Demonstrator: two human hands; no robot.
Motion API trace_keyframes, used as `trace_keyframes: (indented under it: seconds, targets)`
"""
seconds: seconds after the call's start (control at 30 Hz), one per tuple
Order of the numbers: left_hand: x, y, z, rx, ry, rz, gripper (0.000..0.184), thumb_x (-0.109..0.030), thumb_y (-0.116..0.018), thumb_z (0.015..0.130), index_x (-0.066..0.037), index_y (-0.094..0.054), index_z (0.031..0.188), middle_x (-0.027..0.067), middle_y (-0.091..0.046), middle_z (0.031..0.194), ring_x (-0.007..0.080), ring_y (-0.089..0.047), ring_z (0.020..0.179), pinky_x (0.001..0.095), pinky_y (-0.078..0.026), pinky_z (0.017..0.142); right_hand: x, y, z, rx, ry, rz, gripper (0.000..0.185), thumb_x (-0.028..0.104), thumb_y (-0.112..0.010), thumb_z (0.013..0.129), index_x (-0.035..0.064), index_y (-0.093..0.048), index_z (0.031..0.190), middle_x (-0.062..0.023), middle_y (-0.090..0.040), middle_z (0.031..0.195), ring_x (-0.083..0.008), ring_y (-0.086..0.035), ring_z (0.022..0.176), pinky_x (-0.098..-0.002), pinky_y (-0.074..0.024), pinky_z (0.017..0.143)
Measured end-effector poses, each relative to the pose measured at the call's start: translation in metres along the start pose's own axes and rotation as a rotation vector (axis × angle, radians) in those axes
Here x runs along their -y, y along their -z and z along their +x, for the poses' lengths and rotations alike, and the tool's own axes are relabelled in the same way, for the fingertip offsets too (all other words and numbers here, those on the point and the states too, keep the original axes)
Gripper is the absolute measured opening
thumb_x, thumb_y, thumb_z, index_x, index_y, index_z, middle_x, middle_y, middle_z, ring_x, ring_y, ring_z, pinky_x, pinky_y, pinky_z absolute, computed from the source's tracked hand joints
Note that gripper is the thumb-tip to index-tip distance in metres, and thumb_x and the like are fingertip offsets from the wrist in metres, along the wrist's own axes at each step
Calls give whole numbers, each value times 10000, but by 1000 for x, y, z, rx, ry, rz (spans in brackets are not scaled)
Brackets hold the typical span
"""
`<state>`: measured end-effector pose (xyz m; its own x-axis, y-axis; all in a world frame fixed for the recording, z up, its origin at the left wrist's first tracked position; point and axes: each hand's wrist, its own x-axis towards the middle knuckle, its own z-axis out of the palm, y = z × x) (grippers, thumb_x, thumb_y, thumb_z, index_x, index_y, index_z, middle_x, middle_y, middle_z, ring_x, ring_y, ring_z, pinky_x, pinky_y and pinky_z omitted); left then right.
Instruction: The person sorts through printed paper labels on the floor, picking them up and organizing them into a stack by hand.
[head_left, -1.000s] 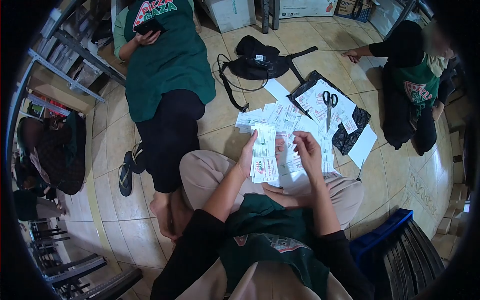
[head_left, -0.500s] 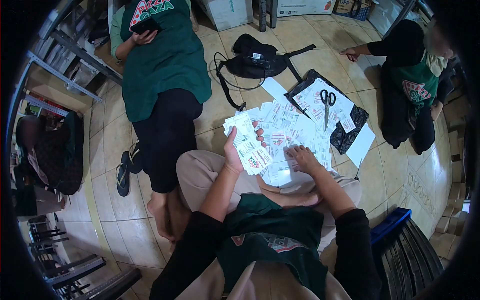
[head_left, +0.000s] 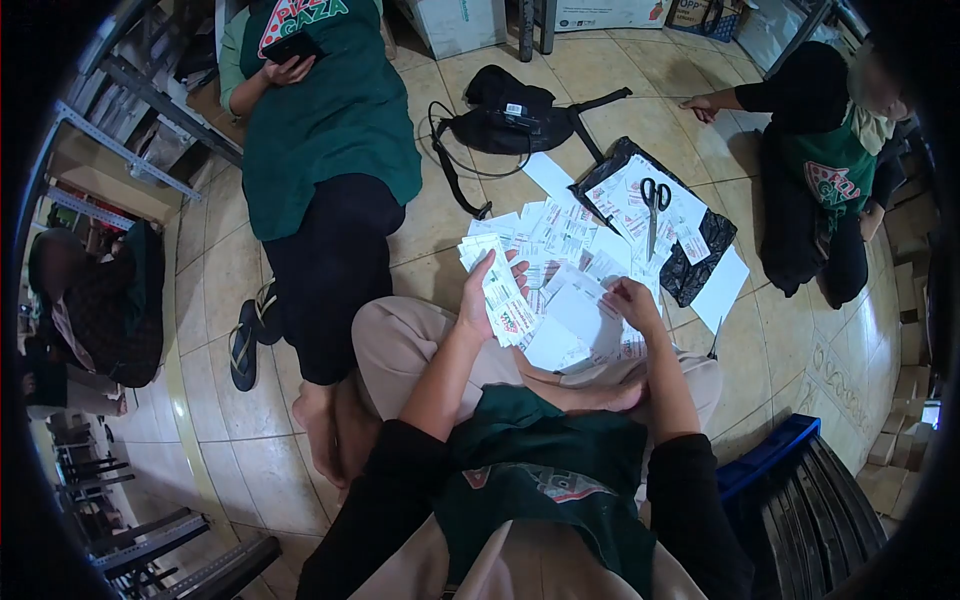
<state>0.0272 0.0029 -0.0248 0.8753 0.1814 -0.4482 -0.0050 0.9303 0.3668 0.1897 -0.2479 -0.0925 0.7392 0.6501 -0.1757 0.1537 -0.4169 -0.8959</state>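
My left hand (head_left: 478,312) is closed around a stack of printed paper slips (head_left: 507,297) with red and green logos, fanned a little at the top. To its right, my right hand (head_left: 636,303) has its fingertips pinched at the edge of a paper slip (head_left: 588,306), whose plain white side faces up. Many loose printed slips (head_left: 560,232) lie spread on the floor in front of my crossed legs, overlapping one another. Black-handled scissors (head_left: 654,205) rest on white sheets over a black plastic bag (head_left: 698,283), just beyond my right hand.
A black waist bag (head_left: 505,115) with straps and a cable lies ahead. One person holding a phone (head_left: 290,48) sits at the left, another person (head_left: 815,180) at the right. Sandals (head_left: 245,345) are at left; a black ribbed item with a blue edge (head_left: 770,455) is at right.
My right hand has gone from lying spread on the slips to a pinch, lifted slightly, and a white-backed slip now shows beside it. My left hand with its stack shifted slightly right.
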Motion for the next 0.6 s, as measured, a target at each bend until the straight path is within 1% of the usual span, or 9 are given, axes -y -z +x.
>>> trace_keyframes:
  seconds: [0.17,0.23,0.27,0.33,0.37,0.4,0.47,0.53,0.6]
  targets:
    - [5,6,4,-54,94,70,455,-406,-575,844,-79,-481,1148,102,-568,1013,164,-545,813,322,-469,746,-15,0,2,-63,-27,64,73,18,-619,796,-15,-583,850,-33,-587,704,-79,-532,651,-239,-444,618]
    - [10,12,7,-40,156,151,488,-394,-552,861,-58,-434,1195,136,-539,1111,196,-545,889,357,-460,825,-1,2,-1,-118,-77,87,123,17,-585,816,-20,-589,933,-19,-579,715,-72,-527,675,-220,-433,638]
    - [11,11,7,-40,155,151,488,-394,-552,861,-58,-434,1195,136,-539,1111,196,-545,889,357,-460,825,2,3,-2,-118,-76,88,123,17,-585,816,-20,-589,933,-19,-579,715,-72,-527,675,-220,-433,638]
    - [14,8,7,-36,202,153,491,-399,-556,860,-57,-432,1190,138,-539,1127,214,-540,942,359,-454,854,8,2,-1,-233,-8,250,173,32,-562,839,-23,-581,1002,-17,-596,749,-64,-536,686,-201,-424,633]
    - [14,7,6,6,213,129,504,-413,-555,859,-58,-431,1196,143,-536,1140,230,-531,988,361,-448,865,14,3,0,-241,-11,381,188,46,-554,852,-15,-576,1029,-22,-618,785,-59,-549,673,-193,-432,614]
    - [14,5,5,4,212,131,504,-413,-555,859,-58,-431,1196,143,-536,1140,230,-531,988,361,-448,865,31,1,-2,-240,-11,384,188,46,-554,852,-15,-576,1029,-22,-618,785,-59,-549,673,-193,-432,614]
    - [14,1,4,34,219,83,481,-396,-575,853,-68,-444,1180,116,-549,1131,217,-542,937,353,-467,803,68,-9,-8,-249,-64,625,200,63,-565,859,-8,-577,1045,-30,-630,809,-51,-554,660,-191,-440,596]
    - [16,4,6,66,202,122,481,-390,-554,866,-57,-441,1195,120,-544,1147,227,-550,952,364,-473,806,84,-31,-15,-183,-84,677,232,65,-585,858,-7,-562,1078,14,-618,767,-35,-537,643,-181,-428,582]
    - [15,1,4,95,183,162,482,-383,-533,878,-47,-438,1210,125,-539,1163,237,-559,966,374,-479,810,102,-53,-27,-27,-51,572,224,54,-598,852,21,-577,1072,39,-588,710,-16,-481,623,-179,-380,558]
